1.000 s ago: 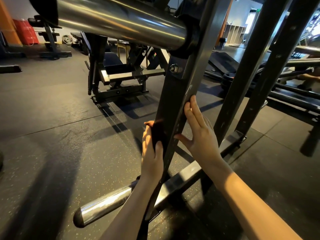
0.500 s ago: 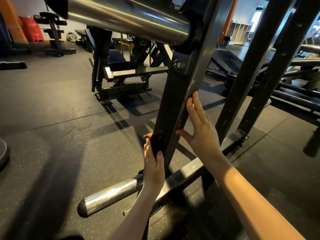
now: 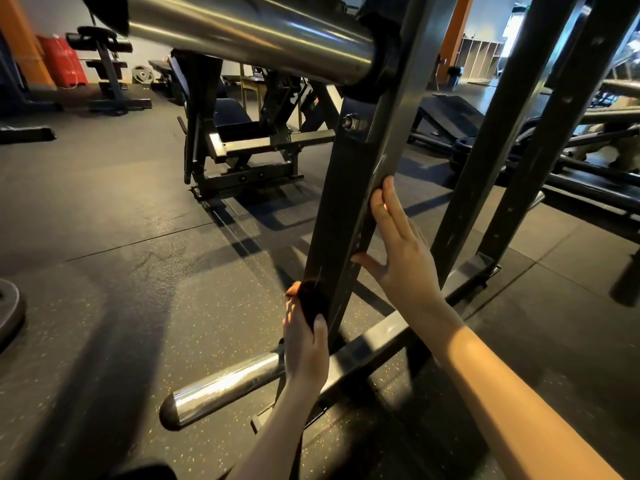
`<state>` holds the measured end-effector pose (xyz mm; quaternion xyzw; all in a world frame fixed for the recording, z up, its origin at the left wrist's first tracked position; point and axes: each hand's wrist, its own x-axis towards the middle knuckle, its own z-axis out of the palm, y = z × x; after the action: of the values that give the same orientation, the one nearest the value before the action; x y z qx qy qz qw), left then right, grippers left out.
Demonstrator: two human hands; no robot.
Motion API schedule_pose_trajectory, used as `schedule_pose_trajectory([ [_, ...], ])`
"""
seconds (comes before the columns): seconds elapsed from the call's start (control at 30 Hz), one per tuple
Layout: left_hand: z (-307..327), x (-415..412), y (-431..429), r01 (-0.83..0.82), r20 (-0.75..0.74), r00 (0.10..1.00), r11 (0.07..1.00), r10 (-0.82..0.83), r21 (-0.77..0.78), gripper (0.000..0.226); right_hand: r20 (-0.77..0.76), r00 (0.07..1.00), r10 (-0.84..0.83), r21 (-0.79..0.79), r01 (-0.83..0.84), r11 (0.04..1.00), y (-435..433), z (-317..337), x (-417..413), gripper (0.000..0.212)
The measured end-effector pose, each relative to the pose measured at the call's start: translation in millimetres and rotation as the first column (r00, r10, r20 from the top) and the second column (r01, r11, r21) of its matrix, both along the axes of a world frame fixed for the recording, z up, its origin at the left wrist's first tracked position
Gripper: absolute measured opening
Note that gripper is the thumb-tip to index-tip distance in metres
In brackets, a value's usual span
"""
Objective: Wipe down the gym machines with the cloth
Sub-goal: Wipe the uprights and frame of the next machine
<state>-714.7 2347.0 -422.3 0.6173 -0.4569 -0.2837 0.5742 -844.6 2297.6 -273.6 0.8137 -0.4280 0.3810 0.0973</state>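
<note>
From my seat I see the cloth [image 3: 312, 302], a dark wad with an orange edge showing at its top. It is pressed against the left face of the slanted black upright [image 3: 346, 209] of the machine, low down near the base. My left hand [image 3: 304, 344] is clamped on it, thumb laid over the front of the wad and fingers curled round the far side. My right hand [image 3: 401, 258] lies flat against the right face of the same post, higher up. Its fingers are straight and together and the thumb is spread out; it holds nothing.

The upright meets a black base rail [image 3: 384, 336] just below my left hand, and a chrome peg [image 3: 225, 389] sticks out from that rail toward the lower left. A bolt [image 3: 350, 122] sits on the post above my hands, and over it a thick chrome sleeve [image 3: 249, 29] runs across the top of the view. Two more slanted black posts [image 3: 491, 150] stand to the right. Behind, on the speckled rubber floor [image 3: 121, 271], stands another black machine [image 3: 249, 147]. A red pad [image 3: 62, 64] leans at the far wall, and a weight plate [image 3: 10, 306] shows at the left edge.
</note>
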Motion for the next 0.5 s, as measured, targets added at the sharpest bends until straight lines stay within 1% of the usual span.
schedule_pose_trajectory([
  [0.07,6.9,-4.2,-0.4,-0.015,-0.039,0.999,0.999,0.016,0.033,0.05,-0.001,1.0,-0.003,-0.004,0.003,1.0,0.1,-0.2,0.7,0.114],
  [0.13,22.3,-12.7,-1.8,-0.013,-0.06,0.998,1.0,0.011,-0.021,0.055,-0.003,1.0,-0.006,-0.011,0.006,1.0,-0.4,-0.6,0.6,0.114],
  [0.23,29.7,-18.0,-3.9,-0.009,0.039,0.999,0.994,0.014,-0.113,0.055,-0.012,1.0,-0.005,-0.02,0.005,1.0,-1.5,-0.6,-1.0,0.109],
  [0.3,14.9,-10.9,-4.9,-0.012,0.074,0.997,0.997,0.018,-0.079,0.053,-0.015,1.0,-0.005,-0.013,0.004,1.0,-1.3,-0.4,-1.4,0.11],
  [0.37,-4.0,-1.9,-4.7,-0.044,0.066,0.997,0.999,0.044,0.006,0.044,-0.013,1.0,0.0,-0.001,-0.001,1.0,-0.7,-0.3,-1.4,0.111],
  [0.43,-8.7,-0.2,-2.6,-0.079,0.053,0.996,0.994,0.076,0.069,0.039,-0.009,1.0,0.0,-0.002,0.0,1.0,-0.6,-0.1,-1.0,0.111],
  [0.5,6.8,-7.9,-2.5,-0.065,-0.011,0.998,0.997,0.066,0.048,0.034,-0.007,1.0,0.001,-0.004,-0.001,1.0,-1.1,-0.4,-1.1,0.112],
])
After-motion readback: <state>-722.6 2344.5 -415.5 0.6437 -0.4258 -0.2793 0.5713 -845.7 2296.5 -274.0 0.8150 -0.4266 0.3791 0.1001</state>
